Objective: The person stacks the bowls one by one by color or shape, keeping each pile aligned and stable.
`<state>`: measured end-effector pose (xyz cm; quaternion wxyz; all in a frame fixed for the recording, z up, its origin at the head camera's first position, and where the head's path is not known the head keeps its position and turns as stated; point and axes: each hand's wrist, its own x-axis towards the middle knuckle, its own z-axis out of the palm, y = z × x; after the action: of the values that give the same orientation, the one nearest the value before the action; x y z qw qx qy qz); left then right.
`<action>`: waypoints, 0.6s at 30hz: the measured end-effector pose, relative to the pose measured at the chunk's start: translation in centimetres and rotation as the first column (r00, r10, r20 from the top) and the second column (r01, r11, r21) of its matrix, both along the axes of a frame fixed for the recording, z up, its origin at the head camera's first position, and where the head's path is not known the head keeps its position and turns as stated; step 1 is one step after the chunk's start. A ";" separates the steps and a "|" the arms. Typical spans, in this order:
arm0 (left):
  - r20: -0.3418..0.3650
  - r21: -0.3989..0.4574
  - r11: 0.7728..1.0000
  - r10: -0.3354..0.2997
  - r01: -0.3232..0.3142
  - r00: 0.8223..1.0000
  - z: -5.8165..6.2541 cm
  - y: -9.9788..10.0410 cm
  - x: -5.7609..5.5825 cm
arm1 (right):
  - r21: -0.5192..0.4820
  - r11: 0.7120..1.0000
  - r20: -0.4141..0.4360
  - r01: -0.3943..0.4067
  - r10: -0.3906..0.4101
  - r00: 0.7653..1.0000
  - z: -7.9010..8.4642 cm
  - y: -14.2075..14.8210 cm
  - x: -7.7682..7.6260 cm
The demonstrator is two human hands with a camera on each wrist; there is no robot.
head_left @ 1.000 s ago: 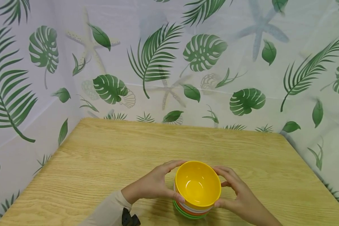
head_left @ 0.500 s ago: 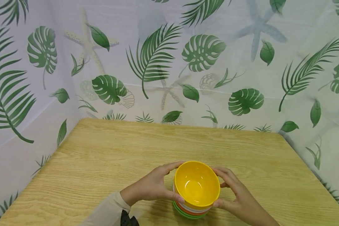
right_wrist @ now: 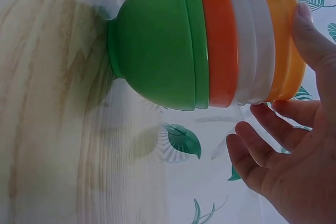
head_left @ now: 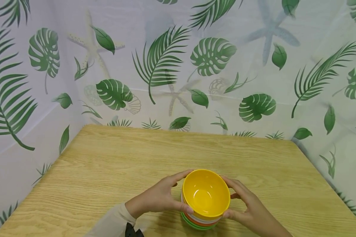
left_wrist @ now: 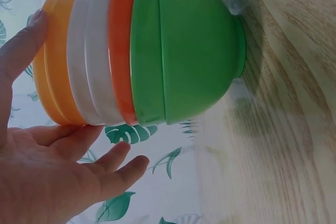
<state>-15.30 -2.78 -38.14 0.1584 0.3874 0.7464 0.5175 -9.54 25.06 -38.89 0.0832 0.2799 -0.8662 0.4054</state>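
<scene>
A stack of nested bowls stands upright on the wooden table, most of it hidden beneath the top yellow bowl in the head view. Both wrist views show its layers: yellow at the top, then white bowls, an orange bowl and green bowls at the bottom. My left hand holds the yellow bowl's left side, thumb at the near rim and fingers at the far side. Opposite it, my right hand grips the right side likewise. The lower fingers of each hand are spread away from the stack.
The wooden table stretches away to a back edge against a white leaf-print cloth. The same cloth rises along the left and right sides. A black device sits at the left wrist, by a light sleeve.
</scene>
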 end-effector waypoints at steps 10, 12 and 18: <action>0.032 0.002 1.000 -0.017 0.017 0.999 -0.1 0.0 0.1 | 0.026 0.999 0.064 0.024 -0.025 0.998 0.1 0.0 0.2; 0.033 0.001 1.000 -0.021 0.021 0.999 -0.1 0.0 0.1 | 0.026 0.999 0.074 0.018 -0.020 0.997 0.1 0.0 0.3; 0.002 0.015 0.999 -0.032 0.031 1.000 -0.3 0.0 0.1 | 0.016 1.000 0.083 -0.007 0.005 0.997 0.2 -0.1 0.4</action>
<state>-15.18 -2.78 -38.43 0.1646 0.3996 0.7361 0.5209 -9.17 24.99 -38.67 0.0438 0.2661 -0.8713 0.4100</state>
